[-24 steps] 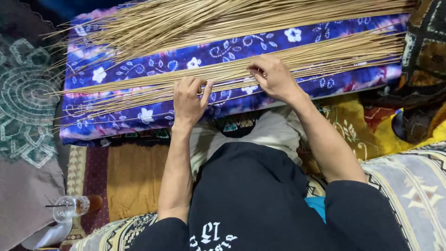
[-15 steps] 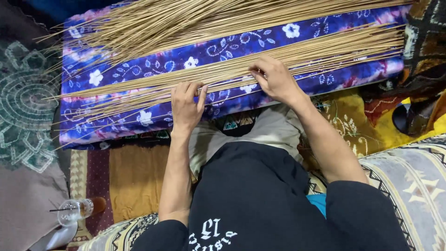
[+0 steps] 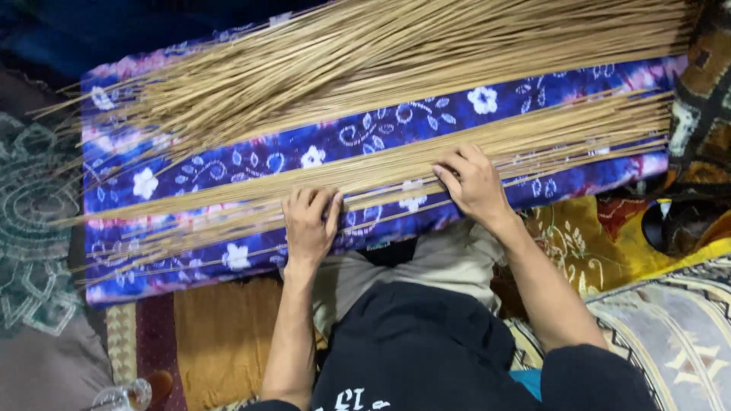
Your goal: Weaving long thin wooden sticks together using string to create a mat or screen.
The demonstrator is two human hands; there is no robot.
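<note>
A long cushion in blue and purple floral cloth (image 3: 426, 125) lies across in front of me. Two layers of thin tan sticks rest on it: a thick far pile (image 3: 396, 53) and a thinner near row (image 3: 381, 171). My left hand (image 3: 308, 221) lies palm down on the near row, fingers curled over a few sticks. My right hand (image 3: 476, 183) presses flat on the same row further right, fingertips pinching at the sticks. Neither hand lifts anything off the cloth.
My legs in dark and beige clothing (image 3: 426, 327) sit just below the cushion. Patterned mats: yellow and brown (image 3: 571, 236) at right, grey patterned (image 3: 30, 251) at left. A small clear glass object (image 3: 122, 396) stands at bottom left.
The view has tilted slightly, so the cushion sits differently in the frame. Both hands stay on the near row of sticks with only small finger movements.
</note>
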